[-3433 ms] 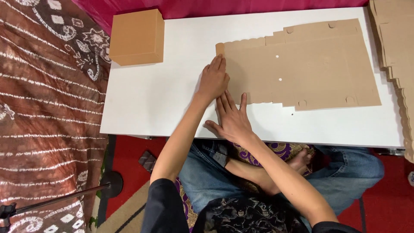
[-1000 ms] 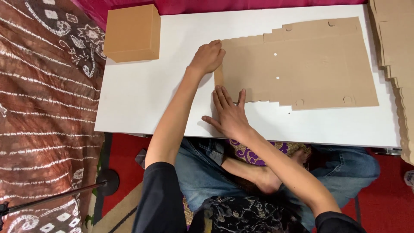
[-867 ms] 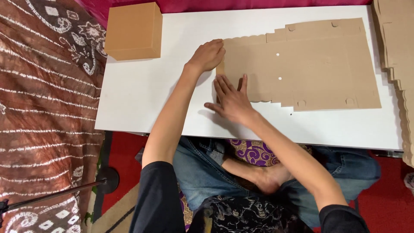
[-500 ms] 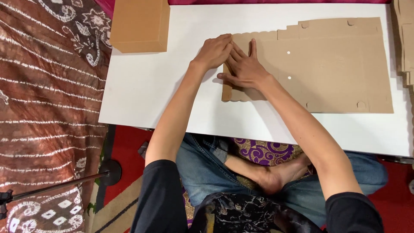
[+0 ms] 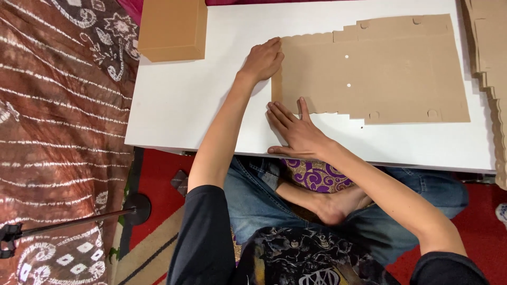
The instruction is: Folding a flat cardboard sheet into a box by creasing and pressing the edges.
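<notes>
A flat brown die-cut cardboard sheet (image 5: 380, 68) with scalloped edges lies on the white table (image 5: 190, 100). My left hand (image 5: 262, 59) rests with curled fingers on the sheet's upper left corner, pressing the left edge. My right hand (image 5: 296, 131) lies flat, fingers spread, at the sheet's lower left corner, fingertips touching the scalloped edge. Neither hand grips anything.
A closed brown cardboard box (image 5: 173, 29) stands at the table's far left corner. A stack of more flat cardboard sheets (image 5: 488, 47) sits at the right edge. A patterned brown cloth (image 5: 58, 105) lies left of the table. My crossed legs are under the table's near edge.
My right hand slid along the sheet's left edge up to the left hand, then back down to the lower left corner. The narrow left flap now lies folded flat. The left hand stayed at the top corner.
</notes>
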